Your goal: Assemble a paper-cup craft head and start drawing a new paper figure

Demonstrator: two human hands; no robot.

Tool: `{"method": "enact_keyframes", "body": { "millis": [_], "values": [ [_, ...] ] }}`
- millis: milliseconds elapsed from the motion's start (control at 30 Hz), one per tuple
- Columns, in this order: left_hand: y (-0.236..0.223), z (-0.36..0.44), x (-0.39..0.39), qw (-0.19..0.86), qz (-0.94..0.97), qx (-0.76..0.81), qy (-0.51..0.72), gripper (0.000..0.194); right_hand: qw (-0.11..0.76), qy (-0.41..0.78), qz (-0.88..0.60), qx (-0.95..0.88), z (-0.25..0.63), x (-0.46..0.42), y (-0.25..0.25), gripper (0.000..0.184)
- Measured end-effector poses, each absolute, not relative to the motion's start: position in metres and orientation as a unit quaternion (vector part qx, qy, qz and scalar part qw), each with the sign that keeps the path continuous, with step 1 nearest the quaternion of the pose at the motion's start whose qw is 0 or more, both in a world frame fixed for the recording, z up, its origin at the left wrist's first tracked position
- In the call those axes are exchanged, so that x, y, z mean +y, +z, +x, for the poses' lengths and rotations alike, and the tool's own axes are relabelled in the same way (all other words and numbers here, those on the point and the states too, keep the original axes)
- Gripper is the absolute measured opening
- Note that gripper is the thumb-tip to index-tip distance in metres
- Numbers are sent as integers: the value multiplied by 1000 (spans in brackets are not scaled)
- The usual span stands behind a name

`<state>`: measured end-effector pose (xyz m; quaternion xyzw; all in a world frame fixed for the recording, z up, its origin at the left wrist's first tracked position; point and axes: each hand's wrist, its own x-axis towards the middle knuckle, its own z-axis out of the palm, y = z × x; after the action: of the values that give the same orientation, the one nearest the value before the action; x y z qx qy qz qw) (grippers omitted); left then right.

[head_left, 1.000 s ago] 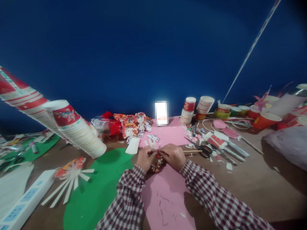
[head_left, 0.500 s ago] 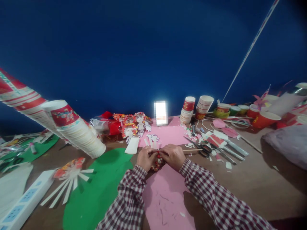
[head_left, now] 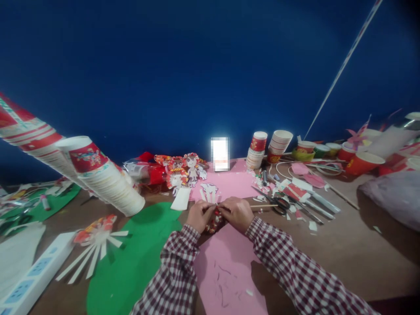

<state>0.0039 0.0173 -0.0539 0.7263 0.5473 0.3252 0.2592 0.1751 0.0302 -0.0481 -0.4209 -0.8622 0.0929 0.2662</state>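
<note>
My left hand [head_left: 199, 215] and my right hand [head_left: 237, 213] meet over the pink paper [head_left: 229, 267], fingertips pinched close together. Between them they grip a small paper craft piece [head_left: 213, 224] in red, orange and white, largely covered by my fingers. A thin wooden stick [head_left: 265, 206] lies just right of my right hand, running toward black-handled scissors [head_left: 281, 204]. White paper cut-outs [head_left: 209, 191] rest just beyond my fingertips. Left of them is a white paper piece [head_left: 180, 199], near the edge of the green sheet [head_left: 144, 245].
Tall stacks of paper cups [head_left: 111, 188] lean at left, beside a white power strip [head_left: 39, 271] and a cup cut into strips [head_left: 98, 236]. Paper figures [head_left: 193, 168] stand at the back. Shorter cup stacks [head_left: 256, 153], cutters [head_left: 316, 208] and a plastic bag [head_left: 393, 201] are at right.
My hands stay at the same spot, with only slight shifts of the fingertips. The colourful craft piece under them has turned or moved a little.
</note>
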Motion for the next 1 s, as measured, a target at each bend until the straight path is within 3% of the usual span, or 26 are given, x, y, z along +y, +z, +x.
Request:
{"method": "enact_keyframes", "body": {
  "millis": [400, 1000],
  "values": [
    [-57, 2, 18, 166, 777, 553, 251, 22, 186, 66, -486, -852, 169, 25, -48, 21],
    [-55, 4, 17, 132, 805, 543, 200, 21, 171, 84, -437, -879, 171, 26, -40, 20]
  ]
}}
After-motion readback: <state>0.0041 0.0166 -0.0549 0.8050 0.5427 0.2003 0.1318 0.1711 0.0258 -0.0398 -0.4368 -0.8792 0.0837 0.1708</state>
